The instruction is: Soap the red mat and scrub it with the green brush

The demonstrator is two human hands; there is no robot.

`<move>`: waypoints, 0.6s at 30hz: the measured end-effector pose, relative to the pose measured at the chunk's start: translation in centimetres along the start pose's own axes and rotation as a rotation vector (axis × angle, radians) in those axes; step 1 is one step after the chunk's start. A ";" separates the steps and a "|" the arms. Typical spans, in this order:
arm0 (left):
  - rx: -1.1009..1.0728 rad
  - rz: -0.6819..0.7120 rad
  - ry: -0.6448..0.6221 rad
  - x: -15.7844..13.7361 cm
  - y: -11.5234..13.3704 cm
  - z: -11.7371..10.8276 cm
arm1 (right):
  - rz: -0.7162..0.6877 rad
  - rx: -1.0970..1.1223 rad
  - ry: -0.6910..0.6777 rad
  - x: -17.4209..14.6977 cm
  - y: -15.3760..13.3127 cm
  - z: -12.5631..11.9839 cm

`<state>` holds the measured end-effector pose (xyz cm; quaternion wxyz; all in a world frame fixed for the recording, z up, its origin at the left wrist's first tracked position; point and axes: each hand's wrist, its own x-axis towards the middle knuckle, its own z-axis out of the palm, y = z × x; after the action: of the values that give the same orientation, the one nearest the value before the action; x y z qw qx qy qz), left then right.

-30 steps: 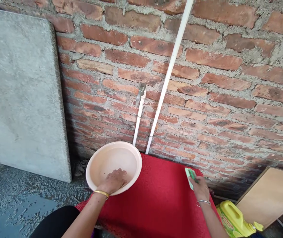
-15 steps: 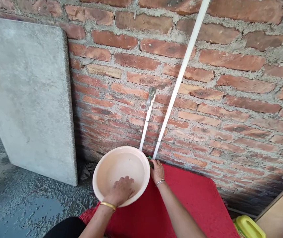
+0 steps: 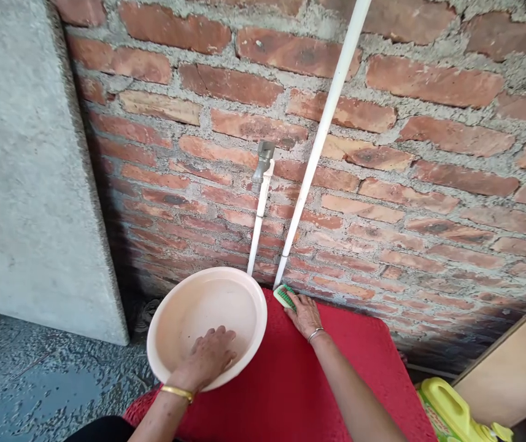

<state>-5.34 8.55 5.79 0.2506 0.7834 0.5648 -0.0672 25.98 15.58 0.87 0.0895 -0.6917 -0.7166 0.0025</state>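
Note:
A pale pink plastic basin (image 3: 164, 307) tilts slightly on the red-covered surface (image 3: 263, 393). It seems to hold a little clear water. My left hand (image 3: 207, 356), with a gold bangle at the wrist, reaches over the near rim, its fingers spread inside the basin. By the wall, my right hand (image 3: 305, 314) wears a silver bracelet and grips a scrub brush (image 3: 283, 296) with green bristles and a whitish body. The brush is at the far edge of the red surface, bristles showing; the fingers hide part of it.
A rough brick wall (image 3: 355, 209) rises behind, with a tall white pipe (image 3: 318, 147) and a shorter pipe ending in a grey tap fitting (image 3: 265, 156). A concrete slab (image 3: 27, 184) leans left above wet ground (image 3: 46, 380). A yellow jug (image 3: 449, 408) and a board (image 3: 511, 368) stand right.
My right hand has moved right, away from the basin's rim, and the brush in it shows clearly now. My left hand stays in the basin. The view has shifted somewhat.

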 end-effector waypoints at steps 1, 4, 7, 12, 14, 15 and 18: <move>0.011 -0.009 -0.011 0.1 -0.2 0.2 | 0.031 -0.014 0.003 -0.3 1.4 -0.3; 0.035 -0.011 0.001 0.7 -1.0 1.2 | 0.148 -0.056 0.020 -1.7 6.1 -1.4; 0.046 0.016 0.038 1.5 -2.0 2.3 | 0.285 -0.098 0.044 -4.3 11.3 -2.4; 0.036 0.035 0.048 2.3 -2.6 3.0 | 0.617 -0.165 0.117 -9.3 18.5 -3.8; 0.018 0.035 0.042 2.3 -2.5 2.8 | 0.709 -0.131 0.137 -10.7 19.9 -4.2; 0.012 0.034 0.040 2.2 -2.3 2.6 | 0.746 -0.101 0.153 -11.1 20.0 -4.3; 0.009 0.034 0.045 1.9 -1.9 2.2 | 0.737 0.013 0.231 -11.2 17.7 -3.9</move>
<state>-5.98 9.61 2.55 0.2355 0.7953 0.5565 -0.0477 44.36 4.77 1.08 0.1672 -0.8979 -0.4053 -0.0387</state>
